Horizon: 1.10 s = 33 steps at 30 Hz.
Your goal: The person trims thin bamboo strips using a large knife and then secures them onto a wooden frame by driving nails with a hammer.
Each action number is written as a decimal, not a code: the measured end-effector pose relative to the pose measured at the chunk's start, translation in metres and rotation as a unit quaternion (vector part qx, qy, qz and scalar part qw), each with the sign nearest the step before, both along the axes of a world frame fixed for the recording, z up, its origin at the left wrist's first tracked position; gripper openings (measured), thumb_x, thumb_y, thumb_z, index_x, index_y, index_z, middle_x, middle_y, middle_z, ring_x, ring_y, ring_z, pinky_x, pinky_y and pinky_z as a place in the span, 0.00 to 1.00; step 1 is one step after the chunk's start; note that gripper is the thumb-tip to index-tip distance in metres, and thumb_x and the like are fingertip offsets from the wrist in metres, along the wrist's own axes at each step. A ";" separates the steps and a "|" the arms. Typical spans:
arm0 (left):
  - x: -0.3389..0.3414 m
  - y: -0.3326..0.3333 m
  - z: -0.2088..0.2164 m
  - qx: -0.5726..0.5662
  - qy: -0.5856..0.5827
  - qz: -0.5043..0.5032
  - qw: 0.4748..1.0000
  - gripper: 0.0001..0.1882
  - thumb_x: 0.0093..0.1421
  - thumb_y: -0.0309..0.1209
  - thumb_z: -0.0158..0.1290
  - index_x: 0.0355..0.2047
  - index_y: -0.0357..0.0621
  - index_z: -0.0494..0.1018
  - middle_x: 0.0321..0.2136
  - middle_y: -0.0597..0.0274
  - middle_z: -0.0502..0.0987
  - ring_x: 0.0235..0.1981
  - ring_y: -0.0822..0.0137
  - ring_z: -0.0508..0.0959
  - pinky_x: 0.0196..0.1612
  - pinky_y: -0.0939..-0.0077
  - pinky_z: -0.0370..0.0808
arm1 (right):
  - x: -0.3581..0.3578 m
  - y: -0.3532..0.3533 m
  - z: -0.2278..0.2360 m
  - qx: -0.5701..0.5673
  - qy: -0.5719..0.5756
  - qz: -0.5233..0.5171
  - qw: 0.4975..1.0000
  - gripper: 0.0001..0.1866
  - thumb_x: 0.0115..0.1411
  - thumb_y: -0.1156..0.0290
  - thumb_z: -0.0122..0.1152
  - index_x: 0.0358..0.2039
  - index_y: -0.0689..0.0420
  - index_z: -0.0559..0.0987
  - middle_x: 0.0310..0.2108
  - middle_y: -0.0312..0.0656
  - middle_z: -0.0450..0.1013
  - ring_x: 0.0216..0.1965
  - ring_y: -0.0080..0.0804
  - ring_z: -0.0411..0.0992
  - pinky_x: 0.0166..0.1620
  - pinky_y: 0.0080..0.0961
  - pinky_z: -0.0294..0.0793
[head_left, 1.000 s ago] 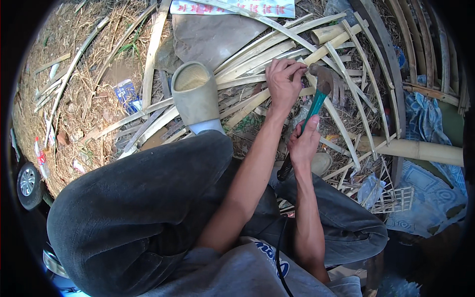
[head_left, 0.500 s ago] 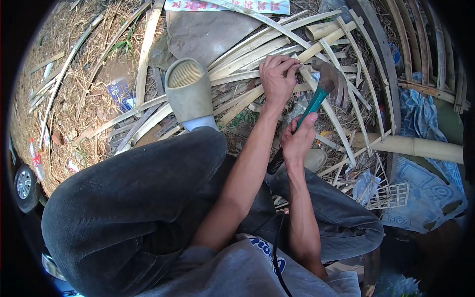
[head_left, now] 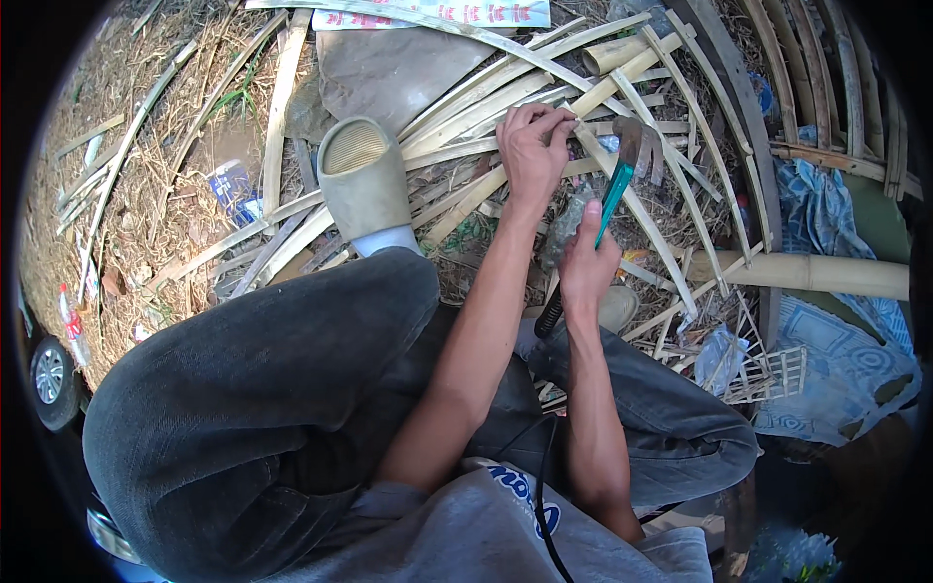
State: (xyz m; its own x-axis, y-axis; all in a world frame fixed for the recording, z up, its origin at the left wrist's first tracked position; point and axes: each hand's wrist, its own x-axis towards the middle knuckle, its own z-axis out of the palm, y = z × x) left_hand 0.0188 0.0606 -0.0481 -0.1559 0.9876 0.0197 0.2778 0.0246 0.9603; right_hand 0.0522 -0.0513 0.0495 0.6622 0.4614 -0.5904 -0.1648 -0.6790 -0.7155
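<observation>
My right hand (head_left: 588, 267) is wrapped round the handle of a claw hammer (head_left: 613, 199) with a teal shaft and a dark grip end. The rusty hammer head is up beside my left hand (head_left: 530, 160), over the bamboo strips. My left hand pinches thumb and fingers together at the end of a pale bamboo slat (head_left: 634, 202), where it meets a thicker bamboo crosspiece (head_left: 641, 63). Whatever lies between those fingertips is too small to make out. Several slats cross the crosspiece and fan out to the right.
A flat grey stone (head_left: 389, 78) lies beyond my slipper (head_left: 364, 185). At the right are a thick bamboo pole (head_left: 826, 274), blue patterned cloth (head_left: 826, 374) and a clear plastic bag (head_left: 719, 358). A bottle (head_left: 71, 321) and a car wheel (head_left: 51, 379) appear far left.
The hammer has tilted more upright and foreshortened as my right hand turned. My left hand keeps its pinch at the slat. The whole view has shifted slightly.
</observation>
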 end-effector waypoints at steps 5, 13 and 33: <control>-0.001 0.001 0.006 -0.044 -0.015 -0.009 0.999 0.08 0.51 0.26 0.65 0.33 0.43 0.85 0.31 0.53 0.83 0.34 0.57 0.81 0.42 0.68 0.76 | 0.038 -0.003 -0.001 -0.096 -0.266 0.053 0.958 0.23 0.59 0.59 0.72 0.18 0.61 0.73 0.14 0.34 0.61 0.18 0.25 0.59 0.27 0.33 0.63; -0.002 0.008 0.009 -0.144 -0.042 -0.067 0.986 0.09 0.55 0.28 0.65 0.36 0.40 0.85 0.27 0.55 0.85 0.26 0.70 0.82 0.35 0.74 0.76 | 0.133 -0.047 -0.027 -0.152 -0.319 0.045 0.934 0.20 0.49 0.62 0.78 0.22 0.64 0.77 0.26 0.50 0.76 0.30 0.54 0.72 0.38 0.46 0.69; -0.014 0.007 0.042 -0.187 -0.154 -0.154 0.958 0.13 0.61 0.29 0.64 0.44 0.36 0.81 0.27 0.68 0.81 0.18 0.81 0.70 0.20 0.86 0.63 | 0.167 -0.093 0.003 -0.105 -0.309 -0.029 0.945 0.24 0.47 0.53 0.79 0.30 0.63 0.83 0.41 0.48 0.76 0.45 0.48 0.74 0.48 0.44 0.72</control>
State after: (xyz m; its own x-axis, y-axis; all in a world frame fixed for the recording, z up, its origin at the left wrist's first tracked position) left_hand 0.0048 0.0680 -0.0060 0.2027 0.9165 -0.3448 0.0322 0.3456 0.9378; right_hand 0.2195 -0.1446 0.0523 0.9313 0.3290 -0.1565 0.1990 -0.8192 -0.5379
